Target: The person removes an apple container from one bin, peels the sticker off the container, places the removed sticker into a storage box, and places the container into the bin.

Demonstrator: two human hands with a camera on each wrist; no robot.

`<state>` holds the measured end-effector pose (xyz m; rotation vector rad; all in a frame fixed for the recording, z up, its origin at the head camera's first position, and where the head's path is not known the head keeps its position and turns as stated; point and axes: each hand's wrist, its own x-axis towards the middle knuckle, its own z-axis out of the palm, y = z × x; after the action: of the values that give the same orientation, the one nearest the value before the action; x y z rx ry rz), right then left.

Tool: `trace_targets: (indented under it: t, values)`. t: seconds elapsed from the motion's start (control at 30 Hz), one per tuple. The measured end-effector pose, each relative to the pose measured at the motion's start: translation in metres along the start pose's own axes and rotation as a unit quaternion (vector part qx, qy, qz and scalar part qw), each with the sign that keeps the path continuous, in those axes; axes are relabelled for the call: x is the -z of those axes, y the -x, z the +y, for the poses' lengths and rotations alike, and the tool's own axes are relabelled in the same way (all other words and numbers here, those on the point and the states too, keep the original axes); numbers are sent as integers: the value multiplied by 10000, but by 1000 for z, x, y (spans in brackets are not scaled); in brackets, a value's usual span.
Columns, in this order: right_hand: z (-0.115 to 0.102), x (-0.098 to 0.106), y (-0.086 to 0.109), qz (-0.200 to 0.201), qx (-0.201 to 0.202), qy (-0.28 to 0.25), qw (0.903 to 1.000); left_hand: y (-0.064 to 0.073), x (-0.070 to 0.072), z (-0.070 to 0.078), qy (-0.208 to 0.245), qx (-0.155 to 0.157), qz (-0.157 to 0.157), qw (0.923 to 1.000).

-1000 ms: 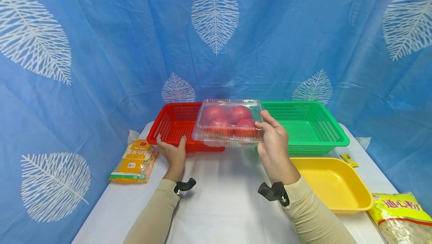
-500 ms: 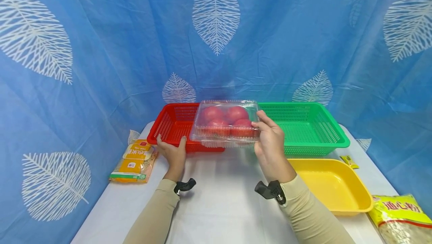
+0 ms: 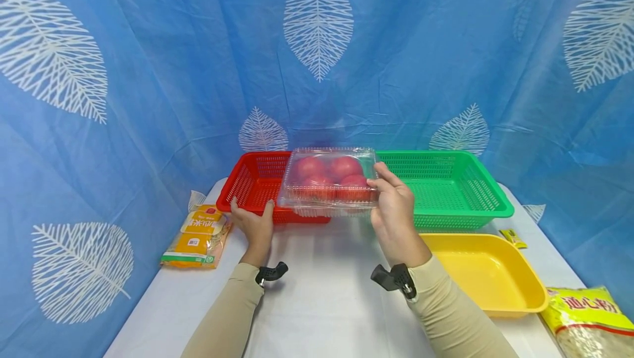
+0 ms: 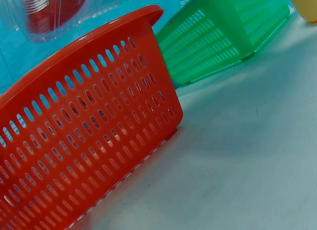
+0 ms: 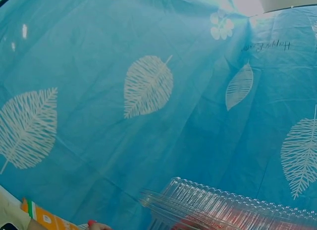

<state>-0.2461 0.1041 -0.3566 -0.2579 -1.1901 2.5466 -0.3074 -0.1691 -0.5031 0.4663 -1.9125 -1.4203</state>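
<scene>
My right hand grips the right end of a clear plastic clamshell box, thumb on top. Several round red fruits, like tomatoes, show through its lid. The box is held in the air and overlaps the inner ends of both baskets in the head view; its ridged edge shows low in the right wrist view. My left hand is at the front left corner of the red basket, fingers and thumb spread against its near rim. The left wrist view shows the red basket's perforated wall, not the hand.
A green basket stands right of the red one, with a yellow tray before it. A yellow-orange food bag lies left, a small yellow packet and a yellow pasta bag right. A blue curtain hangs behind.
My right hand has moved slightly left with the clamshell box, bringing it further over the red basket in the head view. The left hand stays at the red basket's corner.
</scene>
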Motion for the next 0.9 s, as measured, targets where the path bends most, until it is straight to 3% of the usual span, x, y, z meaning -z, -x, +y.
trace_targets:
  t: [0.3, 0.9]
  values:
    - [4, -2, -2, -11, -32, 33, 10000, -1, 0, -1, -73, 157, -59, 9998]
    - [15, -10, -3, 26, 7, -305, 9995, -2, -1, -2, 77, -18, 25, 10000]
